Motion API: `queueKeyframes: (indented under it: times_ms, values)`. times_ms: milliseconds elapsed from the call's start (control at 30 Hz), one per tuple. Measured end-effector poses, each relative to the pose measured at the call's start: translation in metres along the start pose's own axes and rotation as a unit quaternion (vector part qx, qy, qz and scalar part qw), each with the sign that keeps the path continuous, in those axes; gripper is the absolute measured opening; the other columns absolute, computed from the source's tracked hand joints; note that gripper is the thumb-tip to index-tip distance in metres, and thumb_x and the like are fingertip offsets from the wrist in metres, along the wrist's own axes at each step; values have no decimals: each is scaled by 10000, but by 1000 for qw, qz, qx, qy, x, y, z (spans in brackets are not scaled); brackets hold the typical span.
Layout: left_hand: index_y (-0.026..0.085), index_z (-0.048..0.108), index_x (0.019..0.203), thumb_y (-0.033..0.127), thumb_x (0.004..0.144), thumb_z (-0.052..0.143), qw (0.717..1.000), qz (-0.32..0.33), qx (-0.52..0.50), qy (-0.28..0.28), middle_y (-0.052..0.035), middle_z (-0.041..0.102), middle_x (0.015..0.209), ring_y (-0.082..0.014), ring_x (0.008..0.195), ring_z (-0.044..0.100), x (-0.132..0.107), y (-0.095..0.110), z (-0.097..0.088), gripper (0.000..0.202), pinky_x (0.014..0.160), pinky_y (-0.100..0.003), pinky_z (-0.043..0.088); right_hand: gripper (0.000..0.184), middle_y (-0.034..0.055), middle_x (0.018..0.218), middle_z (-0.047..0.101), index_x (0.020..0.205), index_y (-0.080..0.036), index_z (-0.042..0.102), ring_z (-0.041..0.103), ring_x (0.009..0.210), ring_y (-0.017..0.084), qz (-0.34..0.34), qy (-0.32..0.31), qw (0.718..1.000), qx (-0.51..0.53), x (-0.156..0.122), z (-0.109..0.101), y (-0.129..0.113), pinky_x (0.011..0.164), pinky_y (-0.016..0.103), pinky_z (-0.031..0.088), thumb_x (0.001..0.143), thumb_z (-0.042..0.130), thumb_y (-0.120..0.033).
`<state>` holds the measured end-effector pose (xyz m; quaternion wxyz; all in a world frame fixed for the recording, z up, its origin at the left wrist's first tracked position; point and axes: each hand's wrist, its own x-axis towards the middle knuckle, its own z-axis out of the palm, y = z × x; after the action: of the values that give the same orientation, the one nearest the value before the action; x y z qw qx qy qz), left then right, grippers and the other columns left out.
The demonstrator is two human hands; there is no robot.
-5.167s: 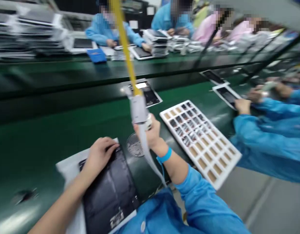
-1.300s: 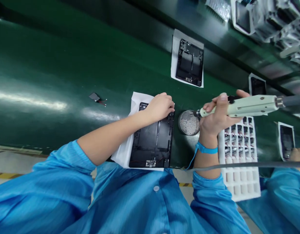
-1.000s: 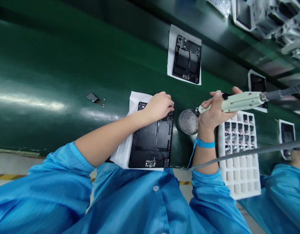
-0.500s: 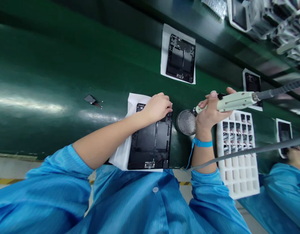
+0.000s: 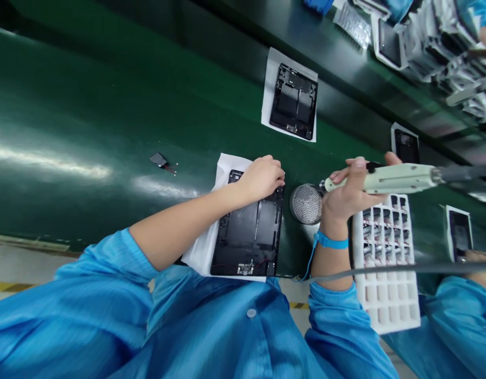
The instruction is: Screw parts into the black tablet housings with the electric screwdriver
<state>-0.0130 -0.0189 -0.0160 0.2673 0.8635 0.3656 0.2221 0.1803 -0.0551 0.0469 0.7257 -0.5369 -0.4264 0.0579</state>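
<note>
Tablet housing [image 5: 243, 231], black and lying flat, sits on a white paper sheet [image 5: 205, 252] directly in front of us, on the green assembly belt [image 5: 69, 100] that crosses the view. Our blue anti-static smock [image 5: 211, 337] fills the bottom edge. Farther along the belt lies a second black housing [image 5: 293, 102] on its own sheet, and to our right stands a white cell tray [image 5: 385, 310], its upper rows holding small dark parts with red wires. Beyond the tray, a co-worker's hand [image 5: 479, 256] rests near a smaller dark panel [image 5: 459, 234].

Our left hand [image 5: 262, 179] is curled over the housing's upper edge; whether it grips or only rests, we cannot tell. Our right hand [image 5: 345, 189] is closed around a pale electric screwdriver [image 5: 388, 178], whose grey cable runs off to the right. Its tip sits at the rim of a round metal mesh dish [image 5: 306, 204]. Compared with the last few views, both hands have barely moved, and the screwdriver has stayed by the dish. A blue wrist strap [image 5: 330, 241] circles our right wrist, and a small circuit board [image 5: 245, 269] shows at the housing's lower edge.
</note>
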Motion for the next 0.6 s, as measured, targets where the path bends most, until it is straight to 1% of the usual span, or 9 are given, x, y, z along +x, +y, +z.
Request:
queueKeyframes:
  times_ms: [67,133,200,267,400,533,600]
  values:
    - [186,940,1007,224,1114,811,1000,-2,0,0,-115,827,996,-298,1001,706,1,1,0,173,901,-444,531,407,-30,985,709,1420,-358,695,448,521,90,-1,-9,1000,10,-10,8,-15,538,313,539,1044,796,-475]
    - [186,939,998,200,1104,810,1000,0,-1,1,-113,830,989,-294,990,708,2,2,0,167,900,-441,532,434,-41,973,712,1423,-347,686,441,502,73,15,-47,998,48,-24,18,-26,513,294,524,1032,820,-478]
    - [183,937,986,160,1092,792,1000,1,1,1,-113,826,970,-288,972,708,2,3,-1,181,893,-433,532,475,-55,947,734,1384,-324,664,465,487,58,39,-94,991,90,-37,28,-30,492,263,504,991,882,-480]
    - [183,937,983,130,1081,765,1000,3,6,0,-112,819,947,-284,953,703,2,4,-3,205,886,-426,532,518,-65,940,762,1361,-312,644,501,482,54,60,-121,984,112,-46,34,-28,492,249,511,966,927,-490]
    - [183,941,1002,114,1070,731,1000,4,8,-6,-115,812,941,-285,936,697,1,8,-6,231,877,-427,531,552,-74,943,778,1367,-312,628,536,486,60,76,-128,983,112,-52,37,-20,499,253,528,962,949,-507]
    - [171,945,1041,108,1076,707,1000,-4,10,-14,-130,823,976,-297,957,700,2,7,-6,249,879,-436,524,533,-89,895,727,1334,-311,647,535,489,61,71,-132,983,108,-52,39,-15,507,256,534,959,954,-533]
    - [171,932,1007,115,1076,704,1000,1,17,-9,-131,821,969,-295,947,692,3,5,-5,244,874,-430,519,540,-98,870,691,1322,-310,650,526,485,62,67,-130,985,96,-55,41,-13,514,262,541,952,954,-559]
